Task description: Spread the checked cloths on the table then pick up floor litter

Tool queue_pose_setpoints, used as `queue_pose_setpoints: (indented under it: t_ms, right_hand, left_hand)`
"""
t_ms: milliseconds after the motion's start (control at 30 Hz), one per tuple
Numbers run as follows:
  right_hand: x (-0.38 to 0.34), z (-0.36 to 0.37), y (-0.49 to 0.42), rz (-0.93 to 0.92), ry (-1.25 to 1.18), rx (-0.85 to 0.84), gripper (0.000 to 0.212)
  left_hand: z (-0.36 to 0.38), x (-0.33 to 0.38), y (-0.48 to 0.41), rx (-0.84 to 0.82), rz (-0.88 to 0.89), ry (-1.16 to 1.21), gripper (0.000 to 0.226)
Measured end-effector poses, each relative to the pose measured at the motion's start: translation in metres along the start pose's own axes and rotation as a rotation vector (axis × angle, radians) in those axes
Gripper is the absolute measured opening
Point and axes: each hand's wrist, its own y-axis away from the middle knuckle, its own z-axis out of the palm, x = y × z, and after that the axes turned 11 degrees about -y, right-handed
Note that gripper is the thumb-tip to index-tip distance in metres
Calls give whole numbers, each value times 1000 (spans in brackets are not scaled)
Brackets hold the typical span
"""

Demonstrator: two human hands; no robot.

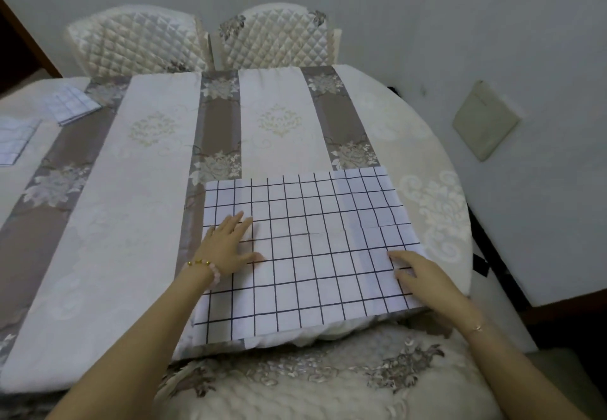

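Both hands are lying flat, fingers spread, left hand (230,245) and right hand (423,278) smoothing the checked cloth (305,255) on the table (131,189); next, judging so, the folded cloths (70,109) need spreading.

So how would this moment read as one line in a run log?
step: spreading white black-grid checked cloth | left hand: flat on it | right hand: flat on right edge | floor litter: pending

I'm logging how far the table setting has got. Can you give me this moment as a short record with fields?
near cloth: checked cloth laid flat at the table's near right edge
left hand: left hand flat on its left part
right hand: right hand flat on its right edge
other cloths: two checked cloths, one and another, at far left
table: table
chairs: two padded chairs behind
floor litter: not in view
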Motion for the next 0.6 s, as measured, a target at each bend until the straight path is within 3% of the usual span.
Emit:
queue_pose_setpoints:
  t_ms: [133,300,467,600]
  right_hand:
    - [-30,7,18,-10,-253,105,16]
    - [-81,35,43,-70,-401,-37,18]
    - [-133,77,81,-193,-466,-230,20]
    - [-167,121,138,-358,-393,-471,18]
  left_hand:
    - [-17,16,41,196,-93,371,47]
    - [-21,21,138,383,-326,831,14]
    - [16,37,266,688,-588,1022,17]
    - [90,74,357,860,-902,1252,20]
